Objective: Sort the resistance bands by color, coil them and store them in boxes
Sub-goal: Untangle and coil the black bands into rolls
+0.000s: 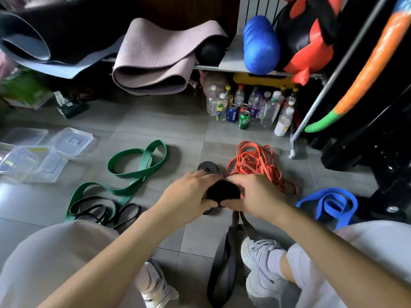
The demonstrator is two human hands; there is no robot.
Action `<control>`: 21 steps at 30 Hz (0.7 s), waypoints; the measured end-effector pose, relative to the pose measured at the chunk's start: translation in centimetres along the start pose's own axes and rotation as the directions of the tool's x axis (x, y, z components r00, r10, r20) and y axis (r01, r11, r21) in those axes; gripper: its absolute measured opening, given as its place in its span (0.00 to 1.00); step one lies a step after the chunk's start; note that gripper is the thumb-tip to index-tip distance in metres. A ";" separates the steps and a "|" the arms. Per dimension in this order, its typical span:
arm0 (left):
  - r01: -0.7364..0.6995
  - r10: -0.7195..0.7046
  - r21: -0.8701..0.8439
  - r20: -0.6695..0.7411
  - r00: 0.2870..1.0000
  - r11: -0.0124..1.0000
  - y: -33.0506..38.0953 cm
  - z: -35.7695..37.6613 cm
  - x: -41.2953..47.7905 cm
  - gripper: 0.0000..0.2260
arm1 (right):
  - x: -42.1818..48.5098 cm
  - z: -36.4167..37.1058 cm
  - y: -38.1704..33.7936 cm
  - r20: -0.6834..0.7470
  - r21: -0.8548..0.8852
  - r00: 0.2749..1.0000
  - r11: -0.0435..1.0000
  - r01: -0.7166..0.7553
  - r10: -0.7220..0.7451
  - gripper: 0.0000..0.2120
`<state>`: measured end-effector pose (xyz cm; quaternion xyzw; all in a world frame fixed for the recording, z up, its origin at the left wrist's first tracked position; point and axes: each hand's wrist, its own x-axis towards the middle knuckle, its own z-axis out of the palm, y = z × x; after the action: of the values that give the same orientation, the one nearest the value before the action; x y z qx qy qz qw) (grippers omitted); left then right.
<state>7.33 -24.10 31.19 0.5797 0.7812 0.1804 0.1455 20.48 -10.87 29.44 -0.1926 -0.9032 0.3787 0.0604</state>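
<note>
both hands, left hand [189, 192] and right hand [251, 194], gripping dark coiled band [223, 191] over tile floor [142, 121], loose tail [224, 263] trailing between shoes; green band [133, 172] left, orange bands [255, 163] right, blue band [329, 203] far right, clear boxes [33, 161] off left

The floor [155, 121] is made of grey tiles. At 9 o'clock sit clear boxes [33, 165], with a lid [71, 141] just beside them. A green band [131, 174] lies in big loops near 8 o'clock and touches thin black bands [95, 199]. A small grey coil [208, 166] sits in the middle. A pile of orange bands [258, 165] is at 3 o'clock, and a blue band [329, 194] at 4. Bottles and cans [251, 107] stand at 1 o'clock. A long dark grey band [231, 252] lies at 6 o'clock.
</note>
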 end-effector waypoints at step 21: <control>0.110 -0.286 -0.994 0.107 0.952 -0.004 -1.1 -2.1 -2.1 0.19 | 1.0 0.6 -1.5 -0.158 0.637 0.986 0.757 0.145 -0.056 0.19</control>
<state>6.12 -26.67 32.60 0.1851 0.5147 0.6853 0.4809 18.98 -11.84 30.07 -0.1350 -0.7204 0.6497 0.2018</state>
